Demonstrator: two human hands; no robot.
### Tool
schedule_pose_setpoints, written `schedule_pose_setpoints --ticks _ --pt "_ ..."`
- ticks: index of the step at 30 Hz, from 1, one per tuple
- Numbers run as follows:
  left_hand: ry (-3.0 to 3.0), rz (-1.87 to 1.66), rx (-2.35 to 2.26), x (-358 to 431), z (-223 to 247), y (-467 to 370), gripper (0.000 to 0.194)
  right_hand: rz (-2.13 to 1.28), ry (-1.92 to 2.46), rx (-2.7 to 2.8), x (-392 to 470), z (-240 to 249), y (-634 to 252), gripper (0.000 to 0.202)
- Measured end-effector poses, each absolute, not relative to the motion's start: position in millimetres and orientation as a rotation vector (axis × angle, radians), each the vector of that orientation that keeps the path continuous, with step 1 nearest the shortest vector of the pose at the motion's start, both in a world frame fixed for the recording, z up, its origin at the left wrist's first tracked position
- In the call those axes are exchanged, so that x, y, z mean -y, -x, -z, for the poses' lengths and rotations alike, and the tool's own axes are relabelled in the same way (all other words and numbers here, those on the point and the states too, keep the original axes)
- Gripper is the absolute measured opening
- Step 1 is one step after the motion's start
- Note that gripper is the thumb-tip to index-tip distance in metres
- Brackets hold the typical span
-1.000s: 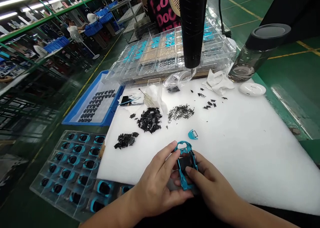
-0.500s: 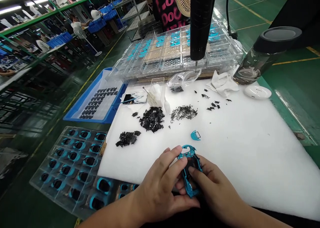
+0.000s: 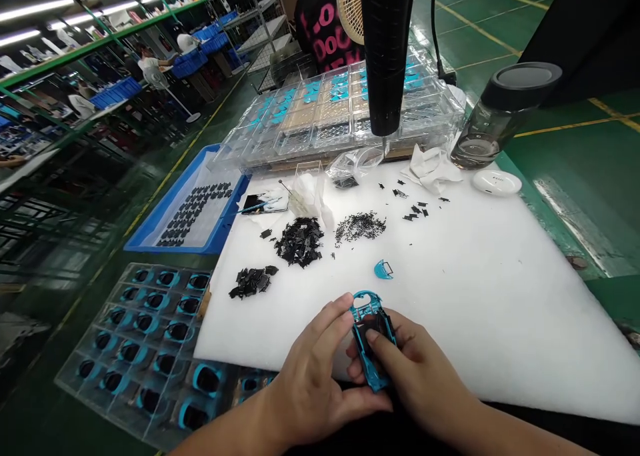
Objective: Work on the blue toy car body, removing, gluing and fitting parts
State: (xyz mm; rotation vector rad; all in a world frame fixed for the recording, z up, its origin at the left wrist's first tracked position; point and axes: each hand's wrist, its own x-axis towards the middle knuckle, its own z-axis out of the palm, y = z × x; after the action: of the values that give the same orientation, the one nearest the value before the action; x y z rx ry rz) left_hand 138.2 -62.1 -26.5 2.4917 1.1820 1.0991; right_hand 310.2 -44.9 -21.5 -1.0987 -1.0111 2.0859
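Between my two hands, above the front edge of the white foam board, is a blue toy car body [image 3: 367,369] with black parts inside. My left hand [image 3: 315,369] holds its left side and far end with the fingertips, its thumb stretched below the near end. My right hand [image 3: 420,363] grips the right side, the thumb pressed on the black inside. Just beyond the car body lies a small blue car piece [image 3: 384,269] with a black frame. Piles of flat black parts [image 3: 300,241] and tiny black pieces [image 3: 361,227] lie farther up the board.
An electric screwdriver [image 3: 384,63] hangs point down over the board [image 3: 475,296]. Behind stand clear compartment trays [image 3: 320,126]. At left are a blue tray [image 3: 213,233] and a clear tray of blue car bodies [image 3: 135,339]. A bottle [image 3: 480,133] and white case [image 3: 497,183] stand at right.
The view has shifted slightly, so the board's things sit a little farther left. Both hands still hold the car body, with little change in grip.
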Motion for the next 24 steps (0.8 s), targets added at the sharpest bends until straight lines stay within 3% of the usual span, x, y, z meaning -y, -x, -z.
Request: schedule_pose_setpoints --ticks 13,24 --pt "-2.509 -1.153 -1.193 66.9 30.6 -139.5 0.100 -2.038 1.133 1.076 42.4 16.7 -309.0 0.023" --pt "-2.521 -1.139 -1.254 69.1 33.1 -140.4 0.097 -2.064 1.052 1.013 47.8 23.2 -310.1 0.027"
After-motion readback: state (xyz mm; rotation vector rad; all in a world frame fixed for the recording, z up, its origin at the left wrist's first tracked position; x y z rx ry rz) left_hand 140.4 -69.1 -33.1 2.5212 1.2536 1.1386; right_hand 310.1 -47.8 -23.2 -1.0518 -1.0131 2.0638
